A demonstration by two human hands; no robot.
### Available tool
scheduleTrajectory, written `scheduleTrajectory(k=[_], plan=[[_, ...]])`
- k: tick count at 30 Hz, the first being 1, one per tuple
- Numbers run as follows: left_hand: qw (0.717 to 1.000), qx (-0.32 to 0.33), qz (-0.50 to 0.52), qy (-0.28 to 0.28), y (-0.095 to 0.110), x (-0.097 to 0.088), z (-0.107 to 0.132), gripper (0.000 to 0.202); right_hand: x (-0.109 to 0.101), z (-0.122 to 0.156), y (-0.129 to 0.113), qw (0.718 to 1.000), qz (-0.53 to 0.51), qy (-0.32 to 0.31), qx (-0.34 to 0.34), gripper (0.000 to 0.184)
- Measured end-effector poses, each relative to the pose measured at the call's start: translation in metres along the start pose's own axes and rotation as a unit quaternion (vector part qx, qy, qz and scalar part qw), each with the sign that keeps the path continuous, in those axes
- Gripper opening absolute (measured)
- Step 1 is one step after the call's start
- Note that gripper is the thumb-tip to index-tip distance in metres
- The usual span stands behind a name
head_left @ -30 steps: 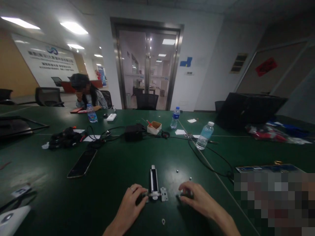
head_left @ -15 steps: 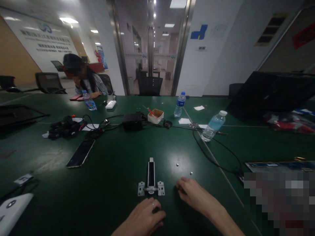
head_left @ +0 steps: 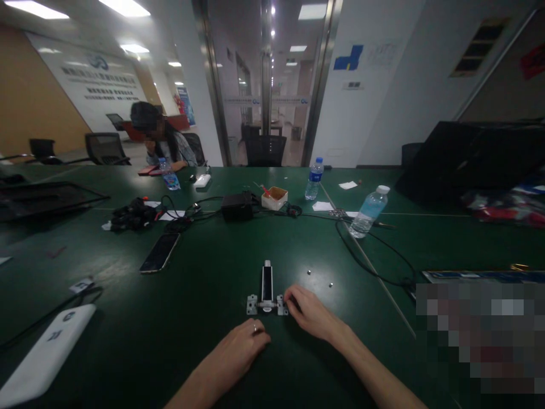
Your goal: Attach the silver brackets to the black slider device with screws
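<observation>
A metal fitting (head_left: 267, 284) lies on the green table, its long bar with a dark strip pointing away from me. Hinge plates spread to either side of its near end. The fingertips of my right hand (head_left: 313, 312) are pinched together at the right hinge plate (head_left: 282, 305); whatever is between them is hidden. My left hand (head_left: 242, 343), a ring on one finger, rests palm down on the table just short of the fitting, fingers loosely bent. Two tiny shiny metal pieces, one nearer (head_left: 331, 285) and one farther (head_left: 309, 272), lie to the right of the bar.
A phone (head_left: 160, 253) and a white device (head_left: 49, 352) with a cable lie left. Farther back are a black box (head_left: 237, 206), a small open box (head_left: 275, 199), and water bottles, one tilted (head_left: 369, 212). A circuit board (head_left: 477, 276) lies right. Another person (head_left: 170, 145) sits across.
My right hand has moved left, bringing its fingertips to the right hinge plate. My left hand has shifted slightly left, and its thumb is less visible. The view has turned slightly left.
</observation>
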State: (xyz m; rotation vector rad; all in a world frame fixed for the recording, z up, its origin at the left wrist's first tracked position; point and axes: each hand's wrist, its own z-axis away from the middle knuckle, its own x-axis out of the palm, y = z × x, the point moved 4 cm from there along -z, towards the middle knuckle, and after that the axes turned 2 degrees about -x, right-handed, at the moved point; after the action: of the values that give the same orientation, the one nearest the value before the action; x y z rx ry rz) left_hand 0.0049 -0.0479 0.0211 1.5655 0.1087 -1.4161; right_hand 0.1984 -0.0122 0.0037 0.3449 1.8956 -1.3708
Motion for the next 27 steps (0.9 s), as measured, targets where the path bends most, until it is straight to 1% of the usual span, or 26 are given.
scheduleTrajectory(k=[4, 9, 12, 15, 17, 19, 21, 23, 27], plan=[[0.999, -0.002, -0.053, 0.002, -0.001, 0.002, 0.001, 0.028, 0.000, -0.001, -0.002, 1.000, 0.003, 0.022, -0.006, 0.014], [0.996, 0.009, -0.075, 0.039, -0.004, 0.003, 0.000, 0.021, 0.000, -0.003, -0.003, 0.999, -0.008, 0.032, -0.012, 0.019], [0.996, -0.005, -0.040, 0.079, -0.011, -0.002, 0.003, 0.021, 0.005, -0.002, -0.002, 0.999, -0.018, 0.026, -0.018, 0.020], [0.991, -0.023, 0.019, 0.133, -0.022, -0.010, 0.006, 0.022, 0.010, -0.002, -0.001, 1.000, -0.017, 0.019, -0.012, 0.017], [0.984, -0.048, 0.047, 0.167, -0.032, -0.014, 0.007, 0.023, 0.011, -0.002, 0.000, 1.000, -0.017, 0.015, -0.014, 0.018], [0.977, -0.081, 0.058, 0.188, -0.042, -0.017, 0.008, 0.022, 0.011, -0.002, 0.001, 0.999, -0.021, 0.011, -0.021, 0.018], [0.972, -0.109, 0.066, 0.197, -0.051, -0.019, 0.007, 0.022, 0.010, -0.001, 0.002, 0.999, -0.026, 0.008, -0.029, 0.018], [0.969, -0.125, 0.072, 0.202, -0.056, -0.021, 0.005, 0.023, 0.009, -0.001, 0.003, 0.999, -0.024, 0.001, -0.037, 0.018], [0.969, -0.121, 0.083, 0.199, -0.055, -0.021, -0.003, 0.024, 0.007, 0.001, 0.003, 0.999, -0.016, -0.012, -0.047, 0.019]])
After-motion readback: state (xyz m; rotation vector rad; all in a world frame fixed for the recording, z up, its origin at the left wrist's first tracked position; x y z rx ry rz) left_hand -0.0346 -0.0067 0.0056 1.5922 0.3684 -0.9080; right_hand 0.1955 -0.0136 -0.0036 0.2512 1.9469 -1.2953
